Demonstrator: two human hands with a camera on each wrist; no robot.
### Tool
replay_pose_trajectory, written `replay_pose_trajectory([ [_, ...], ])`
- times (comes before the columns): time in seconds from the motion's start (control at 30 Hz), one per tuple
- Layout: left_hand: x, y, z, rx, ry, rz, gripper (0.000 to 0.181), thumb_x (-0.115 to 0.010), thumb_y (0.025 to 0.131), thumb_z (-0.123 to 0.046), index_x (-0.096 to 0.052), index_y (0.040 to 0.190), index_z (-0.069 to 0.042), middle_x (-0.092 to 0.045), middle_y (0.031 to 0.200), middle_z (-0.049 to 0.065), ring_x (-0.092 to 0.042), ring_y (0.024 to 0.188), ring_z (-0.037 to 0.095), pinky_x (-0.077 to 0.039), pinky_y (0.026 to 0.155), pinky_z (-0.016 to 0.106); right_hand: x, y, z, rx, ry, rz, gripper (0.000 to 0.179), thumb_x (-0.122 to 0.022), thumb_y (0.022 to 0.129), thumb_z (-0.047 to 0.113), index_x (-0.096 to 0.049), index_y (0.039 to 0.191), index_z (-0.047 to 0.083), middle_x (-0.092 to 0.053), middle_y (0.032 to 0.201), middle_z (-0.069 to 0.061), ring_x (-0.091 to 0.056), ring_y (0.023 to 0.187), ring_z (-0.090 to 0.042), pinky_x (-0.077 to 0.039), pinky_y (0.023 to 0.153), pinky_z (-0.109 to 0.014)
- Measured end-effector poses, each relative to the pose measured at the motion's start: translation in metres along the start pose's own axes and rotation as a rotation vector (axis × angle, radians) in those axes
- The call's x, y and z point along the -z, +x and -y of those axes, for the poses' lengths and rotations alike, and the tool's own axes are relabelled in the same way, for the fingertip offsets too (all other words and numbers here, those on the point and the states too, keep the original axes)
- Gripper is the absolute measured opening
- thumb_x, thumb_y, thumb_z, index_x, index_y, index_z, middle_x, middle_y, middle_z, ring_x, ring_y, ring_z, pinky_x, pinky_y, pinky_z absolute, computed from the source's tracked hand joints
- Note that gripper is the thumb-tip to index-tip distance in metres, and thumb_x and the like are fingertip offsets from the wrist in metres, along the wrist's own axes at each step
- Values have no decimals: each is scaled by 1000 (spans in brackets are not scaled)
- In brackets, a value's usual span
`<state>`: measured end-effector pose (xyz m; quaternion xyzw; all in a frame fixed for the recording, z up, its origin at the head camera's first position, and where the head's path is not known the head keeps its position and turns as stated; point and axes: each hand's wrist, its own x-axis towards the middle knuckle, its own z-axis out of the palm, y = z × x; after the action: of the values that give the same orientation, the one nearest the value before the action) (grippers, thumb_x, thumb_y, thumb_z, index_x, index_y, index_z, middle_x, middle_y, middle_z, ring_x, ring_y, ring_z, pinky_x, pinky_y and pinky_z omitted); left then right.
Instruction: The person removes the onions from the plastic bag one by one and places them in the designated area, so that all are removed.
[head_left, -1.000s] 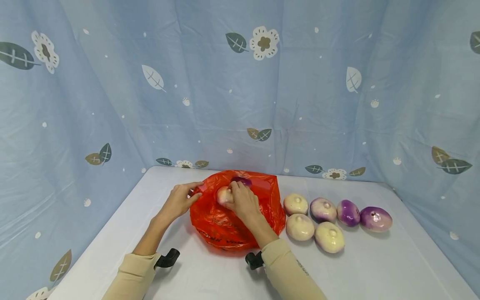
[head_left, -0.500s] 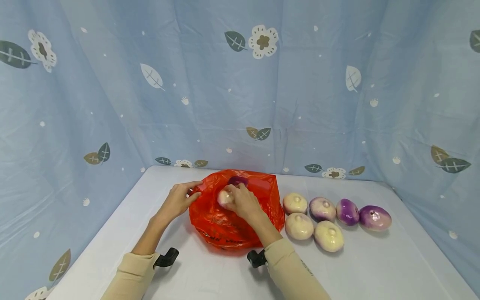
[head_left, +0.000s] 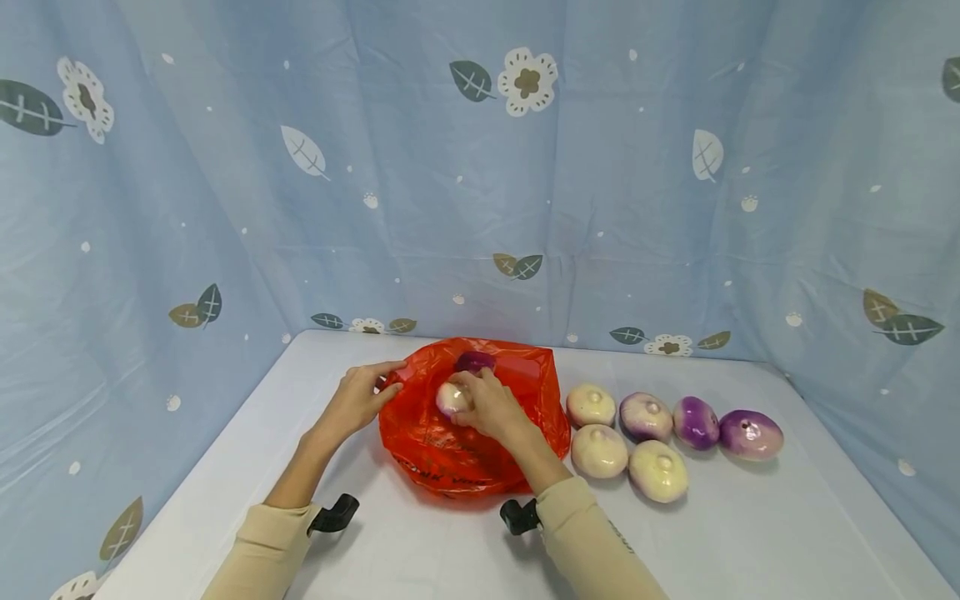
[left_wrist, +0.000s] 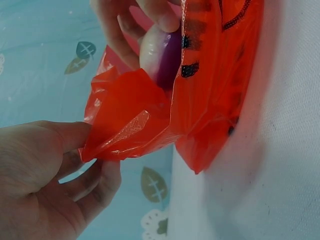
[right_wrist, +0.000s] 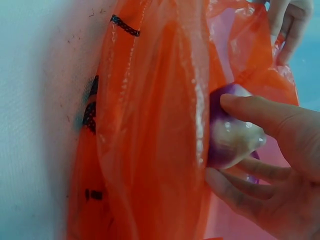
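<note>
A red plastic bag point(head_left: 427, 450) lies on the table with its mouth spread open. My left hand point(head_left: 356, 402) pinches the bag's left rim between thumb and fingers, as the left wrist view point(left_wrist: 55, 175) also shows. Inside the mouth, my right hand point(head_left: 495, 410) grips a white-and-purple onion point(head_left: 451, 400), thumb on one side and fingers on the other. In the right wrist view the held onion point(right_wrist: 235, 131) is partly behind the bag's edge. Just beyond it in the bag sits a dark purple onion point(head_left: 475, 362).
Right of the bag are several onions: pale ones point(head_left: 599, 451) nearest the bag, a purple one point(head_left: 697, 422) and a purple-pink one point(head_left: 752, 435) farther right. A blue patterned curtain point(head_left: 420, 167) hangs behind and beside the white table point(head_left: 750, 533).
My right hand and the held onion have shifted slightly nearer me within the bag. More of the onion now shows past the fingers. The left hand stays on the rim.
</note>
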<state>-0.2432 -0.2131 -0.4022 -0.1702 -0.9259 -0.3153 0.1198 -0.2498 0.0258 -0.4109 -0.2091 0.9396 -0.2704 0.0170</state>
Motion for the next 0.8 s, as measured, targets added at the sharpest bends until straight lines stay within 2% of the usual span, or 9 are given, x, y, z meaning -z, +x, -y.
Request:
replay_pose_trajectory([
  [0.53, 0, -1, 0, 2, -2, 2, 38, -70, 88, -6, -65, 126, -4, -73, 95, 11, -57, 71, 16, -45, 50, 21, 10, -14, -4, 26, -7, 69, 59, -80, 81, 31, -57, 135, 24, -52, 130, -13, -60, 98, -28, -51, 92, -56],
  [0.67, -1, -1, 1, 6, -5, 5, 38, -70, 88, -6, -66, 126, -4, -73, 96, 12, -58, 72, 16, -45, 50, 21, 12, -19, -8, 51, -25, 69, 59, -81, 80, 30, -58, 134, 25, -52, 119, -9, -57, 87, -20, -54, 84, -46],
  [0.8, -1, -1, 1, 0, 0, 1, 38, -70, 88, -6, -66, 126, -4, -73, 95, 11, -57, 71, 16, -44, 49, 21, 14, -24, -11, 77, -39, 58, 59, -81, 79, 30, -58, 133, 26, -52, 110, -5, -54, 81, -15, -51, 72, -35],
])
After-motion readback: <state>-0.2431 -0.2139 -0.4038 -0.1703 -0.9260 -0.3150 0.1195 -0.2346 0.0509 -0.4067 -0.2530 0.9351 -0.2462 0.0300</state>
